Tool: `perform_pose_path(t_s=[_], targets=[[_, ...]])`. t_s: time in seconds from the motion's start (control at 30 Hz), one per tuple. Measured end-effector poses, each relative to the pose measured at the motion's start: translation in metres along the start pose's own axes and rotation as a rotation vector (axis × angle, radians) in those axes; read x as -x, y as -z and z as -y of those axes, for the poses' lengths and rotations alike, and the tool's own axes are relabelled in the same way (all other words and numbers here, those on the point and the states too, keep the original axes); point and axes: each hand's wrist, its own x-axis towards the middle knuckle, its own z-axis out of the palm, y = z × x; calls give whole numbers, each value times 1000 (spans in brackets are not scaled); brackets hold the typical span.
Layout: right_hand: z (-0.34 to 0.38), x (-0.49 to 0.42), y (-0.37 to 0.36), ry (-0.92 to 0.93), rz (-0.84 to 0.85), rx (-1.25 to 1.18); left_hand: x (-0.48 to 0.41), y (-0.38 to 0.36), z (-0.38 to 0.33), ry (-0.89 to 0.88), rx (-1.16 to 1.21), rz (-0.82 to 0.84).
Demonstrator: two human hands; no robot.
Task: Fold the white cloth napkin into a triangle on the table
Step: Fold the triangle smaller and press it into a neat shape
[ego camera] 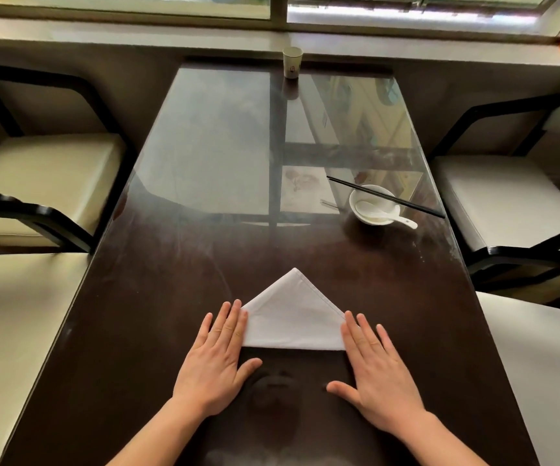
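Observation:
The white cloth napkin (293,316) lies flat on the dark table (177,290) near its front edge, folded into a triangle with its point away from me and its long edge toward me. My left hand (216,359) rests palm down, fingers spread, over the napkin's left corner. On the other side my right hand (374,368) lies flat in the same way, covering the right corner. Neither hand grips the cloth.
A white bowl (372,204) with a white spoon (403,220) in it and black chopsticks (386,196) across its rim stands at mid right. A paper cup (292,62) is at the far edge. Cream-cushioned chairs (36,176) flank both sides.

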Motion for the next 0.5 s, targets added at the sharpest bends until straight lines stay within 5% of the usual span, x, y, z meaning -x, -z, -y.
perform_pose_path(t_s=[0.23,0.4,0.5], targets=[[24,-41,34,105,-236,-28,-1,-3,-1,25,42,-28],[80,-104,42,478,-106,51,0,-7,1,48,58,-40],[91,-119,27,524,-32,88,-1,-11,2,25,51,-44]])
